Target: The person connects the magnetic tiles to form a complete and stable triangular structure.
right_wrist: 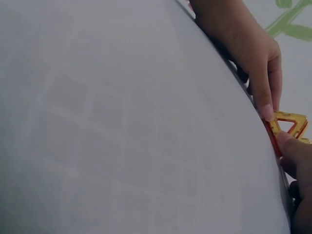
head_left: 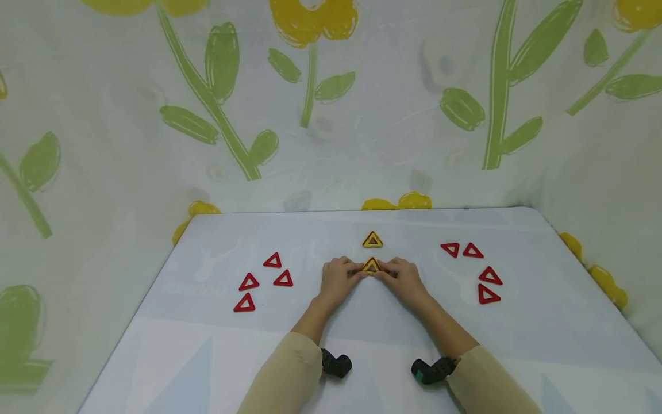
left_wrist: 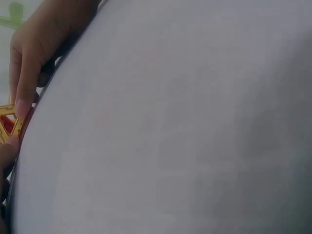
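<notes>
Between my two hands, near the middle of the table, is a small yellow triangle tile (head_left: 371, 266) with an open centre. My left hand (head_left: 338, 280) pinches its left side with thumb and fingers. On the opposite side my right hand (head_left: 404, 280) pinches it the same way. Both wrist views catch the yellow frame (left_wrist: 17, 126) at their outer edge, with red showing beneath the yellow (right_wrist: 294, 117). Just behind the hands lies another yellow triangle tile (head_left: 372, 244), apart from the held one. Parts of the fingers are hidden in the wrist views.
Several red triangle tiles (head_left: 245, 309) lie flat on the left of the white table (head_left: 372, 333). Several more red triangles (head_left: 489, 300) are spread on the right. A flower-printed curtain (head_left: 362, 155) surrounds the table's back and sides. Black devices (head_left: 337, 365) are worn at both wrists.
</notes>
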`<state>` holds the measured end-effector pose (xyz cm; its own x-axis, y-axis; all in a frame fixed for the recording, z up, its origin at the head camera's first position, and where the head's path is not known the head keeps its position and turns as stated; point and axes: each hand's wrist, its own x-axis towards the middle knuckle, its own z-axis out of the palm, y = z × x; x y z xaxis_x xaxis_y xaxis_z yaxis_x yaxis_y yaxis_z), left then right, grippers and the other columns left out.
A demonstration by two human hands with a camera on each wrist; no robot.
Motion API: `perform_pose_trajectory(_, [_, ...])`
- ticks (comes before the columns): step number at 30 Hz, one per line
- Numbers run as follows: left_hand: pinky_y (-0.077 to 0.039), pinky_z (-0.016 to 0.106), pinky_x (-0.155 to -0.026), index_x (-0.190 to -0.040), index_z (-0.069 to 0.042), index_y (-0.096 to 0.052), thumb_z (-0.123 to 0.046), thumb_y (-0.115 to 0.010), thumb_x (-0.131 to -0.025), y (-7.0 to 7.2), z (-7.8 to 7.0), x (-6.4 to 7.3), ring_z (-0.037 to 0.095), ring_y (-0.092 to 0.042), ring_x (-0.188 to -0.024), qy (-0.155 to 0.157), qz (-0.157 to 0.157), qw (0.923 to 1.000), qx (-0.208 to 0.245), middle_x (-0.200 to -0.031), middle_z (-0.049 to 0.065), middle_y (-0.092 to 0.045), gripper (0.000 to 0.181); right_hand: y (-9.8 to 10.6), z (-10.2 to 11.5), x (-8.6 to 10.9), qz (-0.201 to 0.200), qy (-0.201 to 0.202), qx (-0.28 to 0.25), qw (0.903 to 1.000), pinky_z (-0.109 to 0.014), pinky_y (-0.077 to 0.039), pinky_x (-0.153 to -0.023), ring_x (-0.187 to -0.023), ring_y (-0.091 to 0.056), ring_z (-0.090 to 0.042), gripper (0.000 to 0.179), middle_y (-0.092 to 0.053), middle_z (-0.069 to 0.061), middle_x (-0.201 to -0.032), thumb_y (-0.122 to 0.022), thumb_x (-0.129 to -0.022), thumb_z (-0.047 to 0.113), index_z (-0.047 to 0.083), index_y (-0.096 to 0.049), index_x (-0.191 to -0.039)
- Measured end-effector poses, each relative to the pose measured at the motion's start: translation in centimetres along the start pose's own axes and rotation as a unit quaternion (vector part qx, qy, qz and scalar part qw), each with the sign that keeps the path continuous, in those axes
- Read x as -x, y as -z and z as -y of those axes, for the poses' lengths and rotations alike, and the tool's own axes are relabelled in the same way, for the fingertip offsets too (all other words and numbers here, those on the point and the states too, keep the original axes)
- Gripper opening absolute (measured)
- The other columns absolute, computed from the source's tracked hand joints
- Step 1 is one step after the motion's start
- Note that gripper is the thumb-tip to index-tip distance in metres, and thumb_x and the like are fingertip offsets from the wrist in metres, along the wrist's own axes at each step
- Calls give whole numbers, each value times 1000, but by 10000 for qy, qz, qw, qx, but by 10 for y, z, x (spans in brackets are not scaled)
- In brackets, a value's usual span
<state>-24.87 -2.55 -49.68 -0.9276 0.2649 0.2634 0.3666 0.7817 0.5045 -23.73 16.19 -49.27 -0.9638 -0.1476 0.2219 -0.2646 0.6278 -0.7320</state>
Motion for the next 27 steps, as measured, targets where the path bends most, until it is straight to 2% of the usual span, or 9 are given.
perform_pose_trajectory(6, [-34,32,-77,-112,-19,-70,-38,-64,-87,-4,-1,-8,16,-54,-86,174,35,9998,-52,-97,-2,-65,32,-2,-4,-9,-121,-16,153,9998,-25,-41,-61,-71,-51,-14,38,-66,-8,-88,-71,-84,24,2,-66,-115])
perform_pose_trajectory(13, [-33,33,-78,-111,-20,-71,-40,-65,-85,-5,-2,-13,17,-54,-87,381,44,9992,96,-98,-1,-66,33,-4,-6,-14,-302,-147,39,9994,-24,-42,-61,-70,-51,-14,34,-62,-5,-81,-73,-82,20,0,-69,-110])
perform_pose_trajectory(18, [-33,33,-78,-111,-21,-71,-41,-65,-85,-6,-1,-17,17,-55,-89,406,16,9992,11,-99,-2,-66,33,-6,-11,-18,-364,-227,19,9991,-24,-42,-63,-72,-52,-15,33,-61,-6,-81,-72,-83,22,1,-69,-108])
perform_pose_trajectory(24, [-33,33,-78,-106,-19,-73,-37,-66,-85,-1,-1,-18,17,-53,-86,348,-9,9988,345,-96,-1,-65,29,-5,-12,-19,-579,-270,-11,9980,-26,-42,-64,-72,-52,-17,29,-61,-7,-82,-72,-83,19,1,-70,-106])
perform_pose_trajectory(27, [-34,34,-78,-106,-19,-73,-37,-65,-86,0,-3,-17,18,-54,-86,411,-43,9985,369,-94,-1,-65,28,-5,-12,-18,-551,-336,40,9979,-26,-42,-64,-74,-52,-17,30,-61,-7,-83,-71,-84,19,1,-70,-108])
